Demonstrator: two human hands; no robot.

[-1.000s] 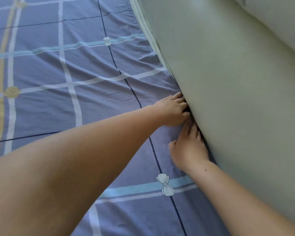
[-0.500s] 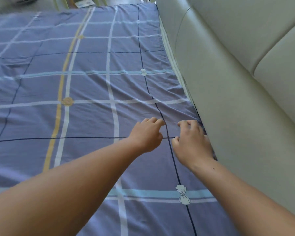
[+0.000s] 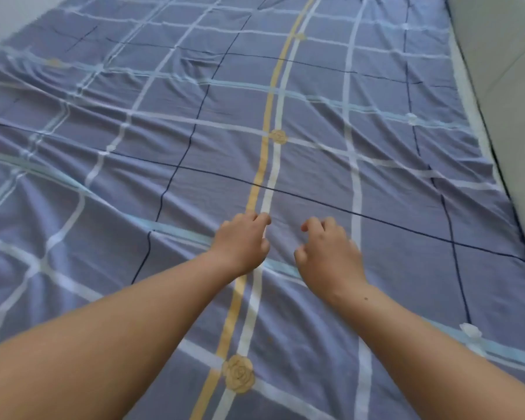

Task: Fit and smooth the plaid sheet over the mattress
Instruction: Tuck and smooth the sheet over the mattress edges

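Observation:
The blue plaid sheet (image 3: pixel 212 165), with white, pale blue and yellow stripes and small rose prints, lies spread over the mattress and fills most of the view. Long wrinkles run across its left and middle parts. My left hand (image 3: pixel 243 242) hovers over the yellow stripe near the middle, palm down, fingers loosely curled and holding nothing. Just to the right, my right hand (image 3: pixel 329 253) is in the same loose pose above the sheet. Neither hand grips the fabric.
A pale green padded headboard (image 3: pixel 506 95) runs along the sheet's right edge. A strip of the white mattress side (image 3: pixel 464 92) shows between it and the sheet. Light floor (image 3: pixel 9 16) shows at the top left corner.
Both hands have come away from the gap at the headboard and moved left to the middle of the sheet. The view has swung left, showing more wrinkled sheet.

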